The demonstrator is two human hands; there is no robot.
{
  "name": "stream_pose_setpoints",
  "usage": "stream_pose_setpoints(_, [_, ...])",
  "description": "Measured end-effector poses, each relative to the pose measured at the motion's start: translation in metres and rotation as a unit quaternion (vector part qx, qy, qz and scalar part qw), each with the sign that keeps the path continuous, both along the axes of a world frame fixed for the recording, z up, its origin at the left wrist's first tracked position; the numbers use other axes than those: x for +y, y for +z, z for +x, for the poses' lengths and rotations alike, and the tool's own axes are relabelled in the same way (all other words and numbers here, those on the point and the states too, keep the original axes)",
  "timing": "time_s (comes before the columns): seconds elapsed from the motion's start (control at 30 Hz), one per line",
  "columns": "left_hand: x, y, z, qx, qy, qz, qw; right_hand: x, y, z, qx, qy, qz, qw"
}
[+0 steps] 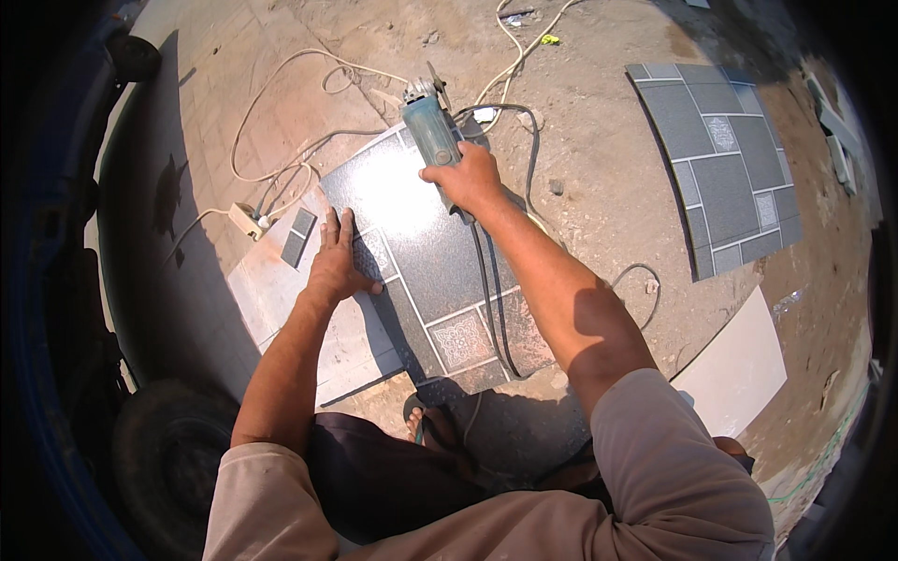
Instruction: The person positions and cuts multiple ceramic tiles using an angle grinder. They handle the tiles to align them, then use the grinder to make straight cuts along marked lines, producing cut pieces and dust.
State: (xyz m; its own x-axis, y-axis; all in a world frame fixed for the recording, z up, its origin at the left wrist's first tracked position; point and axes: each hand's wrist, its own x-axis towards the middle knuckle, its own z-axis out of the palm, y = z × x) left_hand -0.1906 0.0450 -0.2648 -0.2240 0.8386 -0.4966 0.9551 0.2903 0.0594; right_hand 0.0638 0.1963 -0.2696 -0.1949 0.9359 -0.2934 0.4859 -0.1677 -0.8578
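Beige sleeves point(645, 467) filled the near edge, with a sandalled foot point(426, 425) just beyond, touching the tile point(426, 252) on the dirt ground. The left hand point(337, 257) lay flat on the tile's left edge, fingers spread. The right hand point(468, 178) held a closed grip round the grinder point(432, 131) at the tile's far end. A second tile point(725, 159) lay well apart, far right.

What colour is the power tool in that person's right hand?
The angle grinder has a teal-blue body with a grey metal head, seen in the head view.
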Motion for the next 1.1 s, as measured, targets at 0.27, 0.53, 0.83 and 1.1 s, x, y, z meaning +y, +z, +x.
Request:
stream_pose_setpoints(0.27, [0.001,0.003,0.002,-0.006,0.000,0.005,1.000,0.002,-0.001,-0.001,0.001,-0.008,0.015,1.000])
stream_pose_setpoints(0.53, [0.001,0.004,0.002,-0.018,0.006,0.006,1.000,0.000,-0.001,0.000,-0.004,-0.005,0.006,1.000])
stream_pose_setpoints(0.83, [0.001,0.003,0.000,-0.015,0.003,0.008,1.000,-0.025,0.004,0.011,-0.019,-0.017,0.006,1.000])
stream_pose_setpoints(1.1, [0.002,0.005,0.005,-0.002,-0.003,0.004,1.000,-0.072,-0.002,0.038,-0.024,-0.022,0.005,0.999])
